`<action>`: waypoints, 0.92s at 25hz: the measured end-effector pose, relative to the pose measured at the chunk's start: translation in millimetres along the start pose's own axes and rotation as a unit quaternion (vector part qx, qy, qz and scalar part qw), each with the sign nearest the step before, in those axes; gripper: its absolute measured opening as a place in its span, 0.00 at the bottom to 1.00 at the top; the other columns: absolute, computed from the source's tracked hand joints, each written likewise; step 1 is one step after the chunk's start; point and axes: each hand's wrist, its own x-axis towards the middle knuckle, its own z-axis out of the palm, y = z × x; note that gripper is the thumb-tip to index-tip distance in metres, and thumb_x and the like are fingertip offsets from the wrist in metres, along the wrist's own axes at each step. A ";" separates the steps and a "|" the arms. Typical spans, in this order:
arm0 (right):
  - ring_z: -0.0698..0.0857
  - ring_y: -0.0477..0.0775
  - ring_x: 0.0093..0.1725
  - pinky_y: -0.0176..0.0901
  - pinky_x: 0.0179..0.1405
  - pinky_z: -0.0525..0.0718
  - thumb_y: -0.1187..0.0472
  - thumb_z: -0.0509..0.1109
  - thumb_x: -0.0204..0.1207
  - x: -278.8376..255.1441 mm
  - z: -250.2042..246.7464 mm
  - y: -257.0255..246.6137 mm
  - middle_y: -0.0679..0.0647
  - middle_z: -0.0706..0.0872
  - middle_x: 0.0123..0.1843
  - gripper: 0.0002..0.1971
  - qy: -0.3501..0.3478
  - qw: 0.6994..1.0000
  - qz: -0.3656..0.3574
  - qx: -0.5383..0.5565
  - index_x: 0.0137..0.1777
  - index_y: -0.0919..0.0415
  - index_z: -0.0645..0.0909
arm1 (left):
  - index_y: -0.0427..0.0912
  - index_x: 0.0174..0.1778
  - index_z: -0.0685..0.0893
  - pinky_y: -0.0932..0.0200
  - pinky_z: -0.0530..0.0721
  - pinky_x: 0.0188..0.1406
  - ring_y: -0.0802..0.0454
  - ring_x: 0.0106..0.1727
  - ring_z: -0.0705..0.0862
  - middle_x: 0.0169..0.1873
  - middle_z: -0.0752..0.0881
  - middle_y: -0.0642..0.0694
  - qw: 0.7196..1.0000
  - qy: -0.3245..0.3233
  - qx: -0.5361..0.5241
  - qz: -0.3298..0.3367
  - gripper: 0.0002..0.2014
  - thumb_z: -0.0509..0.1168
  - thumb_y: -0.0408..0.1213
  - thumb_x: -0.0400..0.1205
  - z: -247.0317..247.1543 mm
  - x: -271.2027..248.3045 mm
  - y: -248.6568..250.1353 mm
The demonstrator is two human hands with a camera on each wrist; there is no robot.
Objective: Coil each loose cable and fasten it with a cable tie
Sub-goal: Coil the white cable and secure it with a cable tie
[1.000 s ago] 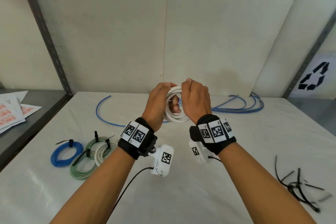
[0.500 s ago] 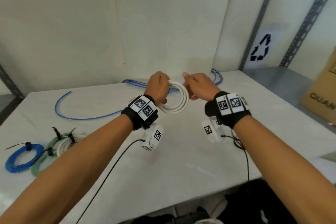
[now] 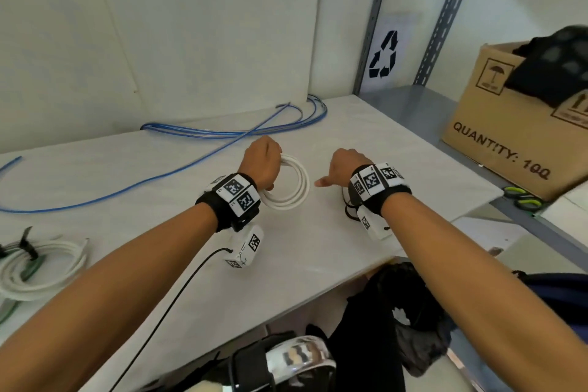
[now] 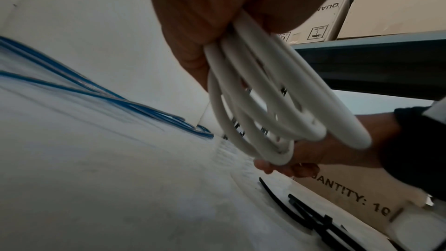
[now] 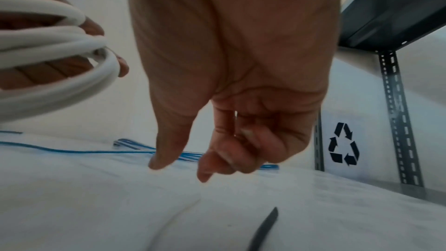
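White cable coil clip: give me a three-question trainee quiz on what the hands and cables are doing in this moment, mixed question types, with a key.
1. True or false: the right hand has a grip on the white cable coil.
2. Multiple choice: the blue cable on the table is (A) coiled and tied, (B) lying loose, (C) held in the left hand.
3. Short answer: what lies on the table below the right hand in the right wrist view?

Key:
1. False; only the left hand holds the coil, and the right hand is apart from it, holding nothing.
2. B.
3. A black cable tie; more ties show in the left wrist view.
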 end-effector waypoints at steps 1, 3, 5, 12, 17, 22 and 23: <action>0.88 0.59 0.48 0.50 0.52 0.88 0.36 0.80 0.68 2.4 2.9 -5.3 0.56 0.88 0.44 0.27 -0.005 1.000 -0.008 0.020 0.46 0.61 0.80 | 0.37 0.49 0.76 0.58 0.73 0.22 0.45 0.32 0.76 0.34 0.76 0.42 1.000 0.000 -0.001 -0.002 0.12 0.48 0.37 0.89 0.1 -1.4 -1.6; 0.90 0.59 0.49 0.51 0.53 0.89 0.40 0.82 0.68 3.2 12.1 -15.8 0.56 0.91 0.47 0.25 -0.022 0.999 -0.024 0.022 0.48 0.62 0.83 | 0.38 0.49 0.76 0.58 0.73 0.22 0.47 0.31 0.75 0.34 0.76 0.43 1.000 0.004 -0.002 -0.010 0.12 0.48 0.37 0.89 -2.3 -4.2 -4.9; 0.89 0.61 0.53 0.48 0.50 0.88 0.48 0.84 0.68 4.1 22.5 -21.5 0.57 0.89 0.51 0.24 -0.014 1.000 -0.019 0.012 0.55 0.63 0.82 | 0.40 0.47 0.76 0.59 0.72 0.21 0.49 0.28 0.74 0.32 0.76 0.44 1.000 0.015 -0.008 -0.018 0.13 0.48 0.37 0.89 -9.8 -6.1 -6.3; 0.90 0.59 0.45 0.48 0.45 0.91 0.64 0.78 0.73 18.0 -1.3 -27.2 0.60 0.91 0.47 0.10 0.034 0.970 -0.012 0.241 0.52 0.69 0.89 | 0.40 0.47 0.77 0.63 0.71 0.17 0.51 0.25 0.71 0.28 0.74 0.43 0.996 0.067 -0.045 -0.022 0.13 0.47 0.35 0.88 -60.3 -5.5 -12.5; 0.80 0.51 0.31 0.33 0.25 0.81 0.70 0.71 0.81 -19.1 -36.9 -51.9 0.57 0.85 0.37 0.04 0.050 0.819 -0.103 0.562 0.51 0.67 0.86 | 0.42 0.44 0.77 0.64 0.69 0.16 0.50 0.23 0.69 0.26 0.73 0.44 0.988 0.115 -0.090 -0.040 0.13 0.48 0.34 0.87 -85.3 -7.0 -20.8; 0.80 0.49 0.30 0.37 0.29 0.81 0.70 0.69 0.83 -54.7 -43.6 -125.5 0.53 0.86 0.35 0.04 -0.050 0.706 -0.262 0.656 0.50 0.62 0.84 | 0.44 0.41 0.75 0.63 0.71 0.16 0.49 0.28 0.72 0.37 0.76 0.41 0.978 0.183 -0.080 -0.054 0.13 0.49 0.36 0.88 -103.6 -10.4 -34.0; 0.80 0.50 0.29 0.38 0.29 0.81 0.71 0.69 0.83 -58.2 -40.1 -142.1 0.55 0.86 0.35 0.05 -0.056 0.710 -0.277 0.644 0.49 0.62 0.83 | 0.43 0.43 0.75 0.62 0.72 0.17 0.47 0.31 0.74 0.39 0.77 0.40 0.976 0.197 -0.071 -0.054 0.13 0.49 0.37 0.88 -108.1 -12.3 -35.7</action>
